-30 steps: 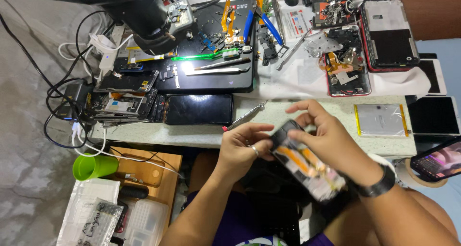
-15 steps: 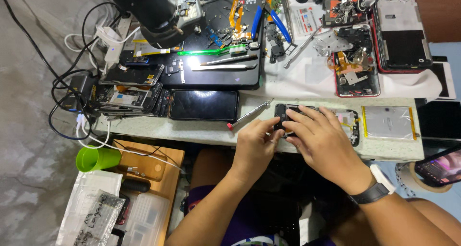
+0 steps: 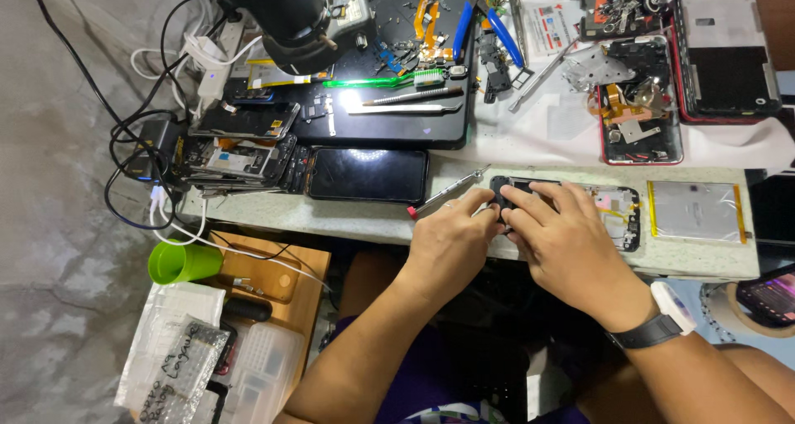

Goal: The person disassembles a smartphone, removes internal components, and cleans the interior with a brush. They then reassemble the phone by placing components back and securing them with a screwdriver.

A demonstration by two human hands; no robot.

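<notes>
An opened black phone [image 3: 617,213] lies flat near the table's front edge, its inner parts facing up. My right hand [image 3: 567,242] rests on its left half, fingers pressing down on the end. My left hand [image 3: 451,242] sits beside it and holds a thin screwdriver [image 3: 447,194] with a red end, the tip pointing up and right toward the phone's top left corner. Much of the phone is hidden under my right hand.
A silver battery [image 3: 694,211] lies right of the phone. A dark phone screen [image 3: 368,175] lies left. Behind are a black work mat [image 3: 389,118] with tweezers and small parts, a microscope [image 3: 290,18], dismantled phones [image 3: 638,109], and cables [image 3: 149,159]. A green cup [image 3: 184,262] sits lower left.
A second ago both hands held the phone lifted and tilted above my lap. It has been brought down flat onto the table, and my hands now press on it.
</notes>
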